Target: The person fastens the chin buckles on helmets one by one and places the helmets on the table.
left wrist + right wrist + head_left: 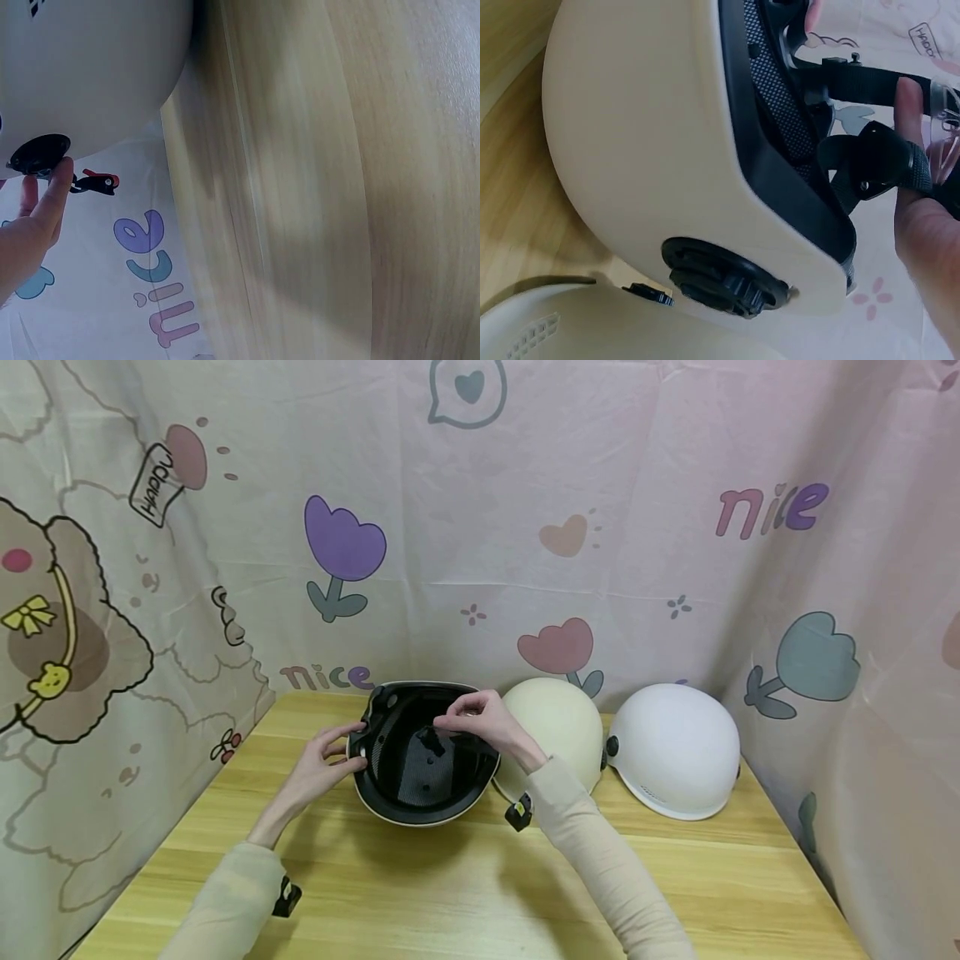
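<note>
An upturned helmet [386, 806], cream outside with a black lining, lies on the table. My left hand [318, 768] holds its left side. In the left wrist view the fingers touch a round black side knob [41, 154], and a black buckle with a red tab [99, 182] hangs beyond them. Over the helmet's opening, my right hand [491, 722] pinches the black chin strap [874, 84]. A clear plastic piece [943, 124] sits by those fingers in the right wrist view. Part of the right hand's grip is out of frame there.
A cream helmet [558, 718] stands dome up just right of the upturned one, under my right forearm. Farther right is a white helmet [678, 747], also dome up. A printed cloth [465, 527] hangs behind the wooden table [450, 893].
</note>
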`<state>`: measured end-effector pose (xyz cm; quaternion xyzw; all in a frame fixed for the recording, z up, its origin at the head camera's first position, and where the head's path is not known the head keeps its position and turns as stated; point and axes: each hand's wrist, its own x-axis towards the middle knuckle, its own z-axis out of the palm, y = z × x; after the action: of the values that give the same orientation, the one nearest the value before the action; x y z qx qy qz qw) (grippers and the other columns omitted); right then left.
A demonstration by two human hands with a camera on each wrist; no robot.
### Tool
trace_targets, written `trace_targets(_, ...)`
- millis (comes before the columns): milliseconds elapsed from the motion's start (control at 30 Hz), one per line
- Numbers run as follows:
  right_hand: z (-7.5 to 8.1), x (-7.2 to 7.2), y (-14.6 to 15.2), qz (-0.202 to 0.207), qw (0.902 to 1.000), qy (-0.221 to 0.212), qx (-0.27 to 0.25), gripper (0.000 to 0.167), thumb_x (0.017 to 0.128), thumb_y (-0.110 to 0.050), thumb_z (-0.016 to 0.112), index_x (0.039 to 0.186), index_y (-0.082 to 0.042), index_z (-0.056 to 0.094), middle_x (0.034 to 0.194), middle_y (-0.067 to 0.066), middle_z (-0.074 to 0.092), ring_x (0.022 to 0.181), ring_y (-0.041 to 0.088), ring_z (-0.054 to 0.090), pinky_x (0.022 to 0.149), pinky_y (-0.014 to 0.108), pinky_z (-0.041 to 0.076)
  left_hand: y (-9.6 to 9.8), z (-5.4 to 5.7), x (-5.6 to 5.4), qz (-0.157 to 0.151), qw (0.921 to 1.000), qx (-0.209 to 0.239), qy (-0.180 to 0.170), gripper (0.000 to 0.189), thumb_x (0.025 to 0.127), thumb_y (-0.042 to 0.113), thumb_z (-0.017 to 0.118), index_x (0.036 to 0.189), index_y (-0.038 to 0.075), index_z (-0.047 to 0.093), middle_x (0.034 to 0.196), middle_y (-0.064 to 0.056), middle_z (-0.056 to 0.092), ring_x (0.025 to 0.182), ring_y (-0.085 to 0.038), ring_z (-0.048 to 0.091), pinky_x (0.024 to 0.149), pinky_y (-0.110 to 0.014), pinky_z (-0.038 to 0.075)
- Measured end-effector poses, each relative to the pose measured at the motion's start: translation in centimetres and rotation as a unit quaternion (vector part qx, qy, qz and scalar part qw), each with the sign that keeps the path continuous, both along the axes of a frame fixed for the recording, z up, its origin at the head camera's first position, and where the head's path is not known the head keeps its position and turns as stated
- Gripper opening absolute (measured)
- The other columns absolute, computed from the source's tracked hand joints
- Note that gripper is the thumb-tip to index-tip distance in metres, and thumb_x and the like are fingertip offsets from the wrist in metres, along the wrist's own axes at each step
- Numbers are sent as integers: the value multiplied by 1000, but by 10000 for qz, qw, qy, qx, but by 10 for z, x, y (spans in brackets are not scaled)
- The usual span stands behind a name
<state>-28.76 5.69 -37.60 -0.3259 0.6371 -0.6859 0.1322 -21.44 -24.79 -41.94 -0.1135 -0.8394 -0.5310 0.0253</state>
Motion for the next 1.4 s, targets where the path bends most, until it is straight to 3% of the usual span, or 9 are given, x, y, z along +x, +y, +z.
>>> trace_targets(133, -2, 0, 0, -168, 9996, 153, 143, 21, 88, 5, 70, 77, -12, 66, 75, -8, 71, 77, 4, 68, 74, 18, 57, 0, 0, 0, -7, 10000, -18, -1, 59, 96, 9, 66, 150, 3, 44, 150, -29, 33, 133, -55, 47, 81, -12, 52)
trace_targets(267, -2, 0, 0, -185, 9998, -9, 15, 11, 88, 8, 70, 94, 5, 61, 74, -6, 62, 80, 6, 70, 77, 24, 61, 0, 0, 0, -18, 10000, -19, -9, 59, 97, 9, 66, 150, 3, 43, 150, -29, 33, 133, -55, 47, 81, -12, 52)
trace_targets(367, -2, 0, 0, -27, 9999, -147, -42, 28, 91, 10, 65, 117, 16, 57, 83, 0, 57, 87, 11, 75, 87, 35, 63, 0, 1, 0, -15, 10000, -7, -24, 59, 97, 9, 65, 151, 3, 43, 150, -29, 33, 134, -55, 46, 82, -11, 52)
trace_targets(467, -2, -1, 1, -44, 9999, -49, 139, 39, 91, 10, 64, 129, 15, 56, 94, 6, 55, 89, 9, 75, 87, 33, 63, 1, 1, 1, -2, 10000, 20, -35, 59, 97, 9, 65, 150, 2, 43, 149, -29, 33, 134, -55, 46, 82, -11, 52)
trace_targets(567, -3, -1, 1, -170, 9992, 102, 339, 38, 91, 8, 65, 128, 12, 59, 105, 14, 62, 87, 5, 73, 84, 27, 62, 2, 1, 1, 12, 10000, 55, -39, 59, 96, 8, 65, 150, 2, 43, 148, -29, 33, 133, -55, 47, 81, -11, 52)
trace_targets(700, -3, -1, 1, -224, 9990, 163, 351, 35, 93, 6, 64, 127, 11, 60, 102, 22, 67, 85, 8, 73, 81, 29, 63, 3, 1, 1, 16, 9999, 112, -31, 58, 96, 6, 65, 150, 0, 43, 147, -29, 33, 132, -54, 48, 81, -11, 53)
trace_targets(1033, -4, -4, 3, -302, 9943, 822, 603, 27, 97, -1, 60, 122, 8, 66, 101, 12, 75, 82, 10, 72, 79, 25, 62, 3, 2, 2, 16, 10000, 68, -26, 59, 96, 7, 66, 150, 2, 44, 150, -29, 33, 132, -53, 49, 80, -13, 53)
trace_targets(1200, 0, -1, 2, -393, 9972, 407, 488, 22, 96, -6, 66, 111, 9, 70, 89, -3, 75, 77, 7, 72, 76, 22, 61, 3, 2, 1, 19, 10000, 47, -20, 59, 96, 8, 66, 150, 2, 44, 149, -29, 33, 132, -53, 50, 80, -13, 53)
trace_targets(1400, 2, 0, 2, -513, 9981, 77, 331, 18, 91, 0, 71, 104, 12, 67, 79, -8, 75, 72, 10, 73, 80, 28, 63, 2, 2, 1, 34, 10000, 18, -29, 59, 96, 8, 66, 150, 3, 44, 149, -29, 33, 132, -53, 49, 80, -13, 53)
